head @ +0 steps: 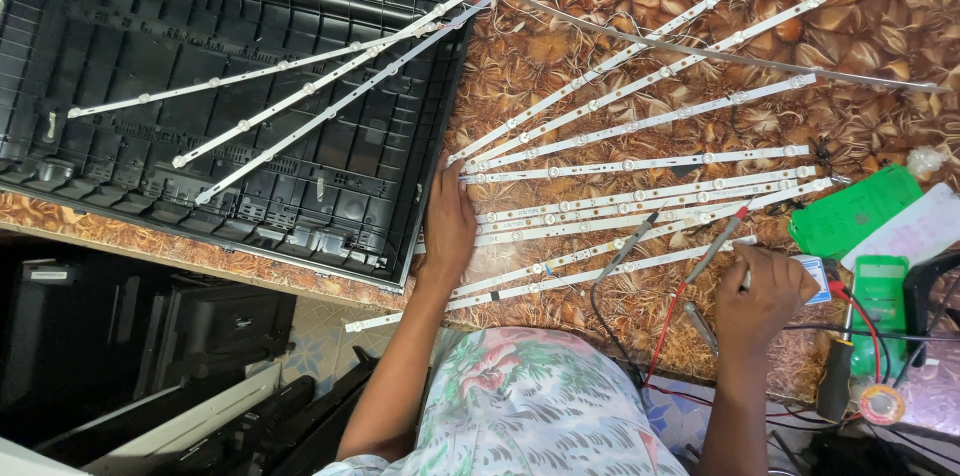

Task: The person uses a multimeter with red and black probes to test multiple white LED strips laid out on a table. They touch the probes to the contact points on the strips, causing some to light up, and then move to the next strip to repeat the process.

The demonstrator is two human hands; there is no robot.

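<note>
Several white LED strips [640, 164] fan out across the brown leaf-patterned table [560, 46]. My left hand [447, 221] lies flat on the strips' near ends, fingers stretched out, gripping nothing. My right hand [765, 296] is closed around a red-tipped test probe [722, 241], whose tip touches one of the lower strips. A black test probe [626, 247] lies across the strips between my hands, its wire running down toward me. A small blue-and-white box [816, 278] sits just beside my right hand.
A black TV back panel [130, 166] fills the left, with three more LED strips [300, 86] lying on it. At right are a green circuit board [856, 211], a green meter [880, 291], a screwdriver [835, 381], a solder reel [882, 404] and red wires [665, 336]. Dark panels [200, 336] stand below the table.
</note>
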